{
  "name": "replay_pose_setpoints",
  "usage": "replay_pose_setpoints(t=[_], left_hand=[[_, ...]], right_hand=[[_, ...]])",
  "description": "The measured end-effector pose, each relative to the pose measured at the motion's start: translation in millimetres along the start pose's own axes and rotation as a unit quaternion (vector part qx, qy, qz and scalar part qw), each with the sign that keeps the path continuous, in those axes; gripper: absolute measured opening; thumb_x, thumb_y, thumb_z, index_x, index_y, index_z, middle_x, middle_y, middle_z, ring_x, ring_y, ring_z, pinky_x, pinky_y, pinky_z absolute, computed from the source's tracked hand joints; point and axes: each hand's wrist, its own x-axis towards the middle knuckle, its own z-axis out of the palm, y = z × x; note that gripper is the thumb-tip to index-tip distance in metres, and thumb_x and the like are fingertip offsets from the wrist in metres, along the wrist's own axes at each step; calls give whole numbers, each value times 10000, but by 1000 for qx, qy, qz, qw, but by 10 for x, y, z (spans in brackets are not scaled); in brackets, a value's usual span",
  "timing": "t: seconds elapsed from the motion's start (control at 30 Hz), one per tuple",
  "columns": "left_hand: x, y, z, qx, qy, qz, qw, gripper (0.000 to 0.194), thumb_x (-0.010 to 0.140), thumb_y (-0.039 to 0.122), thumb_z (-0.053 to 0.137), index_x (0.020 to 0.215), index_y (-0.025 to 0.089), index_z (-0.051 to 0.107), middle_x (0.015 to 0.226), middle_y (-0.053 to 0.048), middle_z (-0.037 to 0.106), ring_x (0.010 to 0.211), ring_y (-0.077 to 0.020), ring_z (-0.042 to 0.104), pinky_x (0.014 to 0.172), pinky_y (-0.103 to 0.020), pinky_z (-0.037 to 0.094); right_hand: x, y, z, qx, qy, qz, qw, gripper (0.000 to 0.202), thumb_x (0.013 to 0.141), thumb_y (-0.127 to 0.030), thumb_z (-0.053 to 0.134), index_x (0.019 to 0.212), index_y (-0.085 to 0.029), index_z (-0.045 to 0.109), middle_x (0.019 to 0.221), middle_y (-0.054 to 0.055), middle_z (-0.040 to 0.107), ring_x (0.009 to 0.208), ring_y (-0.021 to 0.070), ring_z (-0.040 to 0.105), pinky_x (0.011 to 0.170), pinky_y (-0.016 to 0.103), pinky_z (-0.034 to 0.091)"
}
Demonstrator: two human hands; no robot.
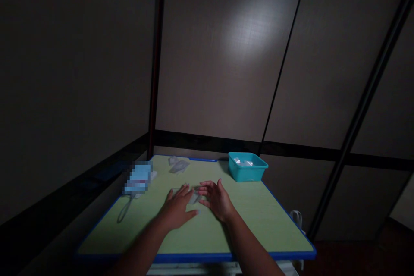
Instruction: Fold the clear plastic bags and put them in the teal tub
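My left hand (179, 208) lies palm down over the middle of the green table, its fingers spread. Beneath and beside its fingers shows a piece of thin, clear plastic (194, 197), perhaps a small bag; the left hand covers part of it. At the plastic's right side is my right hand (217, 199), turned on its edge with the palm facing left and the fingers apart and slightly curled. Its fingertips are close to the plastic; whether they touch it I cannot tell. Neither hand is closed around anything.
A turquoise basket (247, 175) holding clear plastic packets (243, 162) stands at the table's back right. Crumpled clear plastic (178, 165) lies at the back left. A blurred-out blue item (138, 179) with a strap loop (125, 209) sits along the left edge of the blue-rimmed table (258, 233). Panelled walls stand behind and left.
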Motion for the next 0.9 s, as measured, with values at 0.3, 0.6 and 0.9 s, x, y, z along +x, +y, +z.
replay_pose_setpoints(t=[0.3,0.6,0.9], left_hand=[[295,103,44,-31,-21,51,998,566,739,426,517,1277,302,393,1394,-60,357,1311,-235,236,1035,-542,92],[239,95,156,3,20,59,998,428,826,354,410,1245,273,433,1358,-67,415,1288,-202,293,1052,-496,102],[291,157,205,-6,35,30,999,444,820,361,424,1252,261,434,1345,-69,431,1281,-220,303,1044,-500,150]], right_hand=[[27,55,7,-13,11,-32,999,565,795,-650,365,872,-161,638,835,73,609,816,165,534,731,266,371],[-17,12,40,-17,20,-42,999,552,805,-641,352,853,-171,638,846,68,612,833,175,526,770,289,371],[-28,-30,53,-6,28,-51,998,545,790,-651,366,872,-185,636,877,75,615,843,186,544,787,318,396]])
